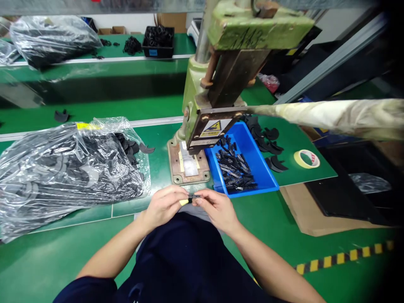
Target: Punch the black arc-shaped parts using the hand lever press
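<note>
Close in front of my body, a small slim black plastic part (194, 196) is held between both hands. My left hand (166, 205) pinches its left end, with something yellow at the thumb tip. My right hand (219, 208) grips the right end between thumb and fingers. Just beyond my hands stands a green hand press (195, 75), its ram raised over a rusty base (176, 168) with a metal fixture (190, 165) on it. Right of the base, a blue bin (268, 181) holds many slim black parts (235, 166). The held part's details are too small to tell.
A clear plastic bag (78, 168) of dark curved pieces lies on the left. The press's wrapped lever (331, 113) reaches out to the right. Loose curved pieces (274, 147) and a tape roll (306, 159) lie beyond the bin. A black bin (158, 48) stands on the back shelf.
</note>
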`<state>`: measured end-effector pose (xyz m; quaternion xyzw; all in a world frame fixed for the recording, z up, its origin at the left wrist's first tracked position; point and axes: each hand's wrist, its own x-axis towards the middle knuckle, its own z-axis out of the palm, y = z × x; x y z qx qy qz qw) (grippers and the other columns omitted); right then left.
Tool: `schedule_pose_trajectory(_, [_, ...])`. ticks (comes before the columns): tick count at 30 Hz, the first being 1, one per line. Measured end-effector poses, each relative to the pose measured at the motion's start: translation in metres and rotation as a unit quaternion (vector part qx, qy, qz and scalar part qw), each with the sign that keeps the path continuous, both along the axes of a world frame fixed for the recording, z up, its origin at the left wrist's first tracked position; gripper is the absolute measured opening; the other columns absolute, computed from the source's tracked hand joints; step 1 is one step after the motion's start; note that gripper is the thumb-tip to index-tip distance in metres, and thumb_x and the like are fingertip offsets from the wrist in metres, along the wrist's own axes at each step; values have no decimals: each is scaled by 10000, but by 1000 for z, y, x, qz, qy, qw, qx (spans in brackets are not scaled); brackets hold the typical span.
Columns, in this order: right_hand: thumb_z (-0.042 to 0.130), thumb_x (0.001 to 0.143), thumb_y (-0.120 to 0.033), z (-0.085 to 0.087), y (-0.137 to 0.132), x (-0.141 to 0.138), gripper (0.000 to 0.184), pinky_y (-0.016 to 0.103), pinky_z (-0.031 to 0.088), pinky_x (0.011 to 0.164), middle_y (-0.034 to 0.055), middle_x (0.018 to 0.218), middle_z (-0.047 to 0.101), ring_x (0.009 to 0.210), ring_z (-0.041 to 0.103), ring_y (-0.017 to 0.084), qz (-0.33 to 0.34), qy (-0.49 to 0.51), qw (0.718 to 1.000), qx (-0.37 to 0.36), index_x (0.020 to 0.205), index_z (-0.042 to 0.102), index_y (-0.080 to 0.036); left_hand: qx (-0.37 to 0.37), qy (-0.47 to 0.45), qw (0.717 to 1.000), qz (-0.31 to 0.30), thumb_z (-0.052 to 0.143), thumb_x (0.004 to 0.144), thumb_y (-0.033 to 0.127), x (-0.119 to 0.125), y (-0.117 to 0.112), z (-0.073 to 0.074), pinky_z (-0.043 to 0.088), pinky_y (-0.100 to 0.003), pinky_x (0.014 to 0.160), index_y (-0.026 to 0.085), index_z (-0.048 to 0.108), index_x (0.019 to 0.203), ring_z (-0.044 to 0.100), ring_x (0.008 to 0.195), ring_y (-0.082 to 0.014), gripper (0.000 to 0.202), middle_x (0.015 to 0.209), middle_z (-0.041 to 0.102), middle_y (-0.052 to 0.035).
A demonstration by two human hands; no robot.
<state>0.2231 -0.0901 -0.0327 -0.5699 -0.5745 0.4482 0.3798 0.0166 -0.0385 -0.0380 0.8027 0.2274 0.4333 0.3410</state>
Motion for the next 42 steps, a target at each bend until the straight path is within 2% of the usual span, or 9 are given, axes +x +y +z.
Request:
schedule_pose_trajectory(6, [631,854,-471,8,10,24,383,363,597,832,74,1040,755,895,719,183,-57,5,998,-31,1161,651,-243,3,81,993,86,547,956,183,3,37,-6,556,-288,845,182,679,998,680,932,-162,139,982,716,-72])
schedule_pose_trajectory(10, [627,853,-493,26,11,52,345,376,593,859,72,997,758,896,722,196,-78,18,997,-21,1088,684,-247,11,163,975,153,520,966,222,12,79,-23,531,-296,839,175,671,943,667,918,-177,160,950,713,-63])
schedule_pose_trajectory(14, [638,846,-490,39,9,69,315,352,597,803,60,952,765,858,729,199,-64,12,998,-12,1040,705,-251,29,225,960,164,502,967,213,21,106,-39,519,-309,839,162,646,917,655,922,-197,161,951,700,-77])
schedule_pose_trajectory(27, [635,848,-489,48,11,89,297,334,596,762,53,906,767,810,721,188,-72,-38,996,31,979,724,-237,99,341,923,147,420,992,218,27,116,-39,534,-312,816,148,663,1003,653,928,-217,253,965,676,-105])
schedule_pose_trajectory(32, [675,839,-412,58,18,95,227,290,606,720,29,863,762,776,725,158,-164,16,981,98,995,709,-251,102,330,933,107,425,962,193,29,116,-36,542,-326,879,157,685,1045,642,1010,-222,275,1078,655,-115])
schedule_pose_trajectory(35, [712,819,-328,82,31,96,257,283,606,773,3,935,751,840,720,140,-217,75,945,231,1072,684,-297,97,314,940,91,426,901,122,29,117,-37,536,-344,932,155,687,1091,625,1066,-228,324,1117,638,-120])
schedule_pose_trajectory(38, [779,746,-373,122,46,88,455,372,580,945,17,1240,667,1177,638,217,-198,114,878,420,1181,647,-342,102,304,943,87,420,852,77,28,118,-38,529,-352,957,166,685,1123,616,1083,-225,390,1134,638,-110])
schedule_pose_trajectory(40, [772,728,-499,151,53,79,592,451,505,1071,28,1379,574,1344,511,268,-163,119,863,464,1273,595,-350,111,295,945,83,420,841,66,28,117,-40,529,-356,957,168,685,1131,614,1081,-223,406,1147,640,-110])
schedule_pose_trajectory(42, [716,743,-599,174,57,70,587,477,468,1107,48,1241,627,1244,569,257,-126,132,857,481,1251,603,-326,119,279,950,81,421,841,64,28,116,-42,530,-359,953,165,682,1140,614,1077,-220,409,1157,641,-113])
